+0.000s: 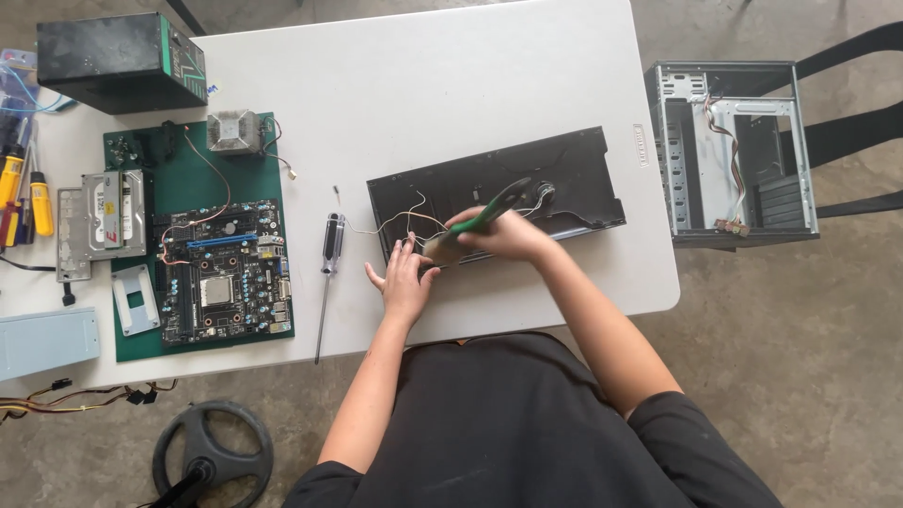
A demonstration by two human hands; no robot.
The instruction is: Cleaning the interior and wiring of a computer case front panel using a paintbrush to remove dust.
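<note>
Nearest the camera, the person's black-shirted torso fills the bottom of the head view, with both bare forearms reaching up onto the white table [451, 85].

Left hand [403, 280]: released, fingers spread and flat, fingertips touching the near edge of the black computer front panel [499, 193], which lies face down at the table's middle and runs at a slight tilt from lower left to upper right. Nothing is clasped in this hand.

Right hand [503, 235]: clenched around the green-handled tool [494, 209], fingers wrapped tight about its lower end. The handle rises diagonally toward the upper right over the panel's inner side; its working tip is hidden beneath the hand near the panel's near edge. Thin white wires [400, 221] loop from the panel's inside toward both hands.

Just left of the left hand lies a black-handled screwdriver [326, 273], untouched, shaft pointing toward the person. Further left, a motherboard [224, 273] rests on a green mat [141, 346], with a heatsink fan [232, 130] above it and a drive in a metal bracket [103, 218] beside it. A black power supply [118, 58] sits at the far left corner. An open computer case [729, 150] stands beyond the table's right end.
</note>
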